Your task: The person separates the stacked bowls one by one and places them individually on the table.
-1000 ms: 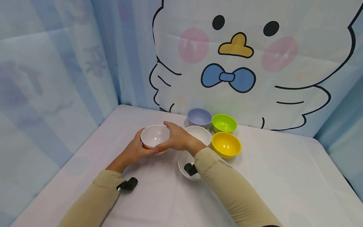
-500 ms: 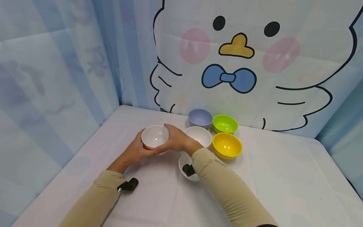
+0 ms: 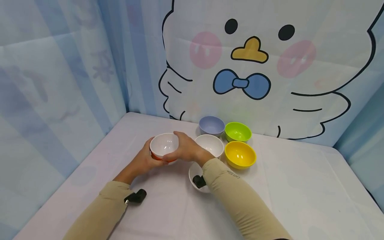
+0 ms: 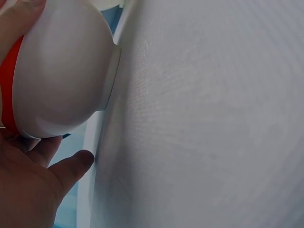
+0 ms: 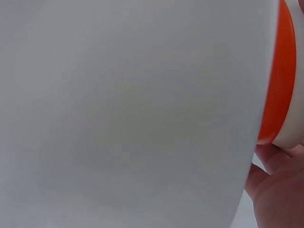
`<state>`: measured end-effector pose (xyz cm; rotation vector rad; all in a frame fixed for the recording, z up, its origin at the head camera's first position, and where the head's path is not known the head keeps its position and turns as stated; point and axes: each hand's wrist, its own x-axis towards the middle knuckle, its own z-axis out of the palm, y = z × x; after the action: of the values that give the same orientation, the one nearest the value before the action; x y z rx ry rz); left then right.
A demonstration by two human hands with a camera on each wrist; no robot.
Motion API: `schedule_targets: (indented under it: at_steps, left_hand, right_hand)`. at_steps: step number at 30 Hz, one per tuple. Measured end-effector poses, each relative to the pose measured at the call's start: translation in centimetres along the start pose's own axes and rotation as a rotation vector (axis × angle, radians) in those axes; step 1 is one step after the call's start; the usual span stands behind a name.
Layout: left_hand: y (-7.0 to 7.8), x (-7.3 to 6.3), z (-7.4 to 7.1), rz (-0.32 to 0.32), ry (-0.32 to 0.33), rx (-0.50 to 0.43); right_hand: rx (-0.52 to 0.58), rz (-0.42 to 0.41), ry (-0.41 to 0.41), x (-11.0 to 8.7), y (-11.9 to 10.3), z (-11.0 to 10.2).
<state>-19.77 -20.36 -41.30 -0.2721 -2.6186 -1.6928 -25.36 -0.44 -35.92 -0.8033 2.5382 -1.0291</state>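
Both hands hold a small stack of nested bowls at the left of the table. Its top bowl [image 3: 164, 144] is white, an orange layer [image 3: 159, 159] shows beneath, and a white bowl [image 4: 66, 71] with a foot forms the bottom, close over the tabletop in the left wrist view. My left hand [image 3: 144, 158] grips the stack from the left and below. Opposite it, my right hand [image 3: 186, 146] curls over the right side, thumb near the orange part. In the right wrist view, a large blurred white surface [image 5: 133, 114] covers most of the picture, with the orange layer [image 5: 278, 85] at right.
Right of the hands stand a periwinkle bowl [image 3: 211, 125], a green bowl [image 3: 237, 132], a yellow bowl [image 3: 240, 155] and a white bowl [image 3: 210, 145]. Another white bowl [image 3: 195, 171] sits nearer, partly behind the right sleeve [image 3: 240, 196]. A printed curtain [image 3: 240, 110] borders the white table [image 3: 300, 186].
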Motion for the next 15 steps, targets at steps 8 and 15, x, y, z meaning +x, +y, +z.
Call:
schedule_targets:
  at_steps: [8, 15]
  left_hand:
    - [0.2, 0.0, 0.0, -0.022, 0.003, 0.016]
    - [0.4, -0.2, -0.1, -0.062, -0.011, 0.023]
  right_hand:
    - [-0.003, 0.004, 0.019, -0.5, -0.2, -0.7]
    - [0.018, -0.004, 0.07, -1.8, -0.7, -1.8]
